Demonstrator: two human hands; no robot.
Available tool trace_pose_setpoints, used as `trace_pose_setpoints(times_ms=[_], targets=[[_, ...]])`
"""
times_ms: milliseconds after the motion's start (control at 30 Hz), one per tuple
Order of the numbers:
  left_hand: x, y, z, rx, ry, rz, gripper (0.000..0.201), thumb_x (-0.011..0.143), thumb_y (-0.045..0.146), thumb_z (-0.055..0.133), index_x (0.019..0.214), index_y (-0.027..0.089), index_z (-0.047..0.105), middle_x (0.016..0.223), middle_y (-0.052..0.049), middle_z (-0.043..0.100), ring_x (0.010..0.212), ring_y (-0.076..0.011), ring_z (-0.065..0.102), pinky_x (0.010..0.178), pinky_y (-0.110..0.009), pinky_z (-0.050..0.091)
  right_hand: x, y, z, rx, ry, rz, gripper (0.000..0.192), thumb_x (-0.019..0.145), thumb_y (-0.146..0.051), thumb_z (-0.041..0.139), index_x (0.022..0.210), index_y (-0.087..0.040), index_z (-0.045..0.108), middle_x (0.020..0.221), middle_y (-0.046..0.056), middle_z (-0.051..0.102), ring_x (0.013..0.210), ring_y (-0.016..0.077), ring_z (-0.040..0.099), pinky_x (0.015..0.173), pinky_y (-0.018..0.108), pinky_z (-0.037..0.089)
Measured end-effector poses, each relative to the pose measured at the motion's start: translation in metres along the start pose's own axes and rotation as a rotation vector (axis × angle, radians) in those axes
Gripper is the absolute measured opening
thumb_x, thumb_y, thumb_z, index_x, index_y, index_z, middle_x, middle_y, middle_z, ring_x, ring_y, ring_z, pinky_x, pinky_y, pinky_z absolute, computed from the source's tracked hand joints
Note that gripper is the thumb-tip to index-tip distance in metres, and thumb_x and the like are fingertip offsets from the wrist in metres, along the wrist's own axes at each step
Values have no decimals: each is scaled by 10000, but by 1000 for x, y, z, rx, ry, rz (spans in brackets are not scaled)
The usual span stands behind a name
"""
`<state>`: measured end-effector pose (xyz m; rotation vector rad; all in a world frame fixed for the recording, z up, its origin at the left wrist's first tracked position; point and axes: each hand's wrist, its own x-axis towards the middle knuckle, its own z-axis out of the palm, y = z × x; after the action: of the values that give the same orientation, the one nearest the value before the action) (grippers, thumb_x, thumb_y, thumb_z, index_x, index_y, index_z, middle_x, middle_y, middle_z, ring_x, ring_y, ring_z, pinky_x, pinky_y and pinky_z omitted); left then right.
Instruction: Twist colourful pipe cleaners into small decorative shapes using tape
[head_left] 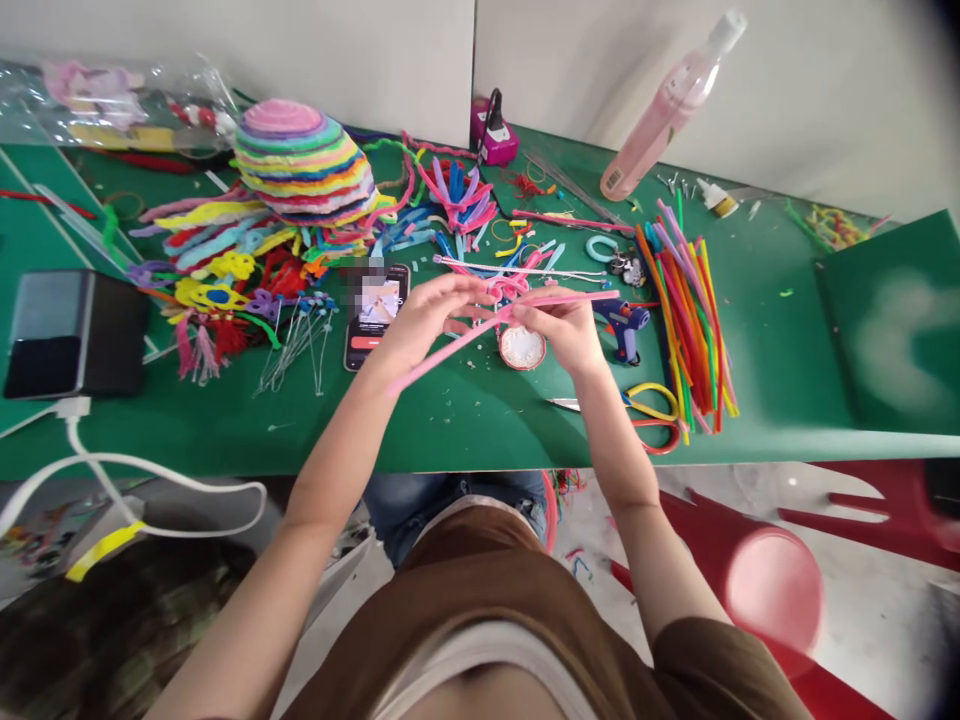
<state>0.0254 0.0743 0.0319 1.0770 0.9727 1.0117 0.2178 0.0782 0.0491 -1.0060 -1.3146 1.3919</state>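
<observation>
A long pink pipe cleaner (448, 350) slants across in front of me, bent near its middle. My right hand (564, 325) pinches it between thumb and fingers, and one end sticks out to the right. My left hand (426, 318) has its fingers curled at the pipe cleaner near the bend; the exact contact is partly hidden. Just beyond the fingertips are looped pink pipe cleaners (511, 284). Below the right fingers stands a small round container (523, 347) with whitish contents. A lit phone (377, 318) lies beside my left hand.
A striped fuzzy hat-like piece (304, 165) stands back left over colourful pieces. To the right are a blue glue gun (624, 325), scissors (651, 402), a bundle of pipe cleaners (694, 325) and a pink bottle (671, 110). A black box (79, 335) sits at left.
</observation>
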Motion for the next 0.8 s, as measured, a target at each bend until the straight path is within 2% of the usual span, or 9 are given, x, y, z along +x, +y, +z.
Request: trace_pose_setpoints(times_ms=[100, 200, 267, 333, 467, 533, 633, 733, 800], targets=[[-2, 3, -5, 115, -139, -107, 340, 768, 483, 716, 859, 158, 755, 895, -99, 761, 786, -187, 723, 606, -241, 554, 3, -6, -6, -51, -206, 64, 203, 631, -344, 824, 692, -178, 724, 659, -4, 722, 610, 117, 661, 621, 270, 565], [-3, 0, -3, 222, -224, -138, 295, 670, 422, 808, 791, 156, 768, 758, -68, 753, 705, -170, 702, 628, -255, 549, 6, -2, -3, -111, -247, 125, 188, 623, -301, 812, 690, -160, 708, 656, -5, 708, 619, 121, 662, 610, 260, 558], [-2, -2, 0, 214, -225, -157, 278, 650, 405, 821, 762, 156, 765, 705, -59, 743, 672, -166, 697, 638, -267, 553, 7, 2, -1, -188, -256, 125, 174, 654, -286, 783, 739, -157, 704, 669, -4, 696, 631, 122, 657, 610, 258, 554], [-1, -4, 3, 146, -149, -156, 301, 628, 413, 832, 753, 149, 758, 686, -55, 735, 656, -165, 698, 638, -271, 557, 6, 7, 1, -296, -188, 29, 209, 724, -290, 730, 892, -171, 704, 757, 6, 700, 664, 116, 648, 616, 255, 548], [2, -7, 12, -40, 123, -113, 417, 566, 482, 856, 767, 138, 736, 663, -32, 713, 612, -137, 681, 597, -240, 535, -6, 24, 0, -697, 155, -375, 335, 855, -282, 613, 1188, -236, 614, 1078, 68, 653, 838, 139, 632, 707, 300, 550], [3, -9, 18, -102, 211, -84, 459, 535, 526, 859, 735, 138, 718, 641, -16, 696, 590, -119, 659, 574, -226, 518, -12, 34, 0, -894, 80, -589, 273, 869, -290, 620, 1140, -277, 651, 1073, 63, 639, 890, 160, 622, 759, 327, 545], [3, -12, 24, -150, 263, -37, 490, 501, 559, 862, 696, 141, 698, 627, -7, 683, 577, -105, 633, 549, -214, 494, -15, 48, 3, -1029, -49, -740, 173, 890, -266, 613, 1016, -331, 712, 974, 23, 675, 806, 141, 616, 730, 316, 519], [3, -15, 25, -154, 264, -49, 476, 515, 560, 858, 690, 150, 689, 643, -8, 691, 612, -113, 649, 574, -217, 497, -12, 53, 8, -930, 44, -787, 141, 905, -275, 598, 916, -307, 735, 878, 13, 704, 770, 138, 628, 693, 308, 509], [3, -16, 25, -150, 268, -67, 452, 552, 558, 843, 706, 160, 694, 663, -10, 703, 645, -121, 671, 589, -214, 495, -10, 52, 11, -769, 138, -745, 167, 918, -332, 579, 871, -272, 728, 860, 22, 714, 802, 151, 649, 729, 326, 527]])
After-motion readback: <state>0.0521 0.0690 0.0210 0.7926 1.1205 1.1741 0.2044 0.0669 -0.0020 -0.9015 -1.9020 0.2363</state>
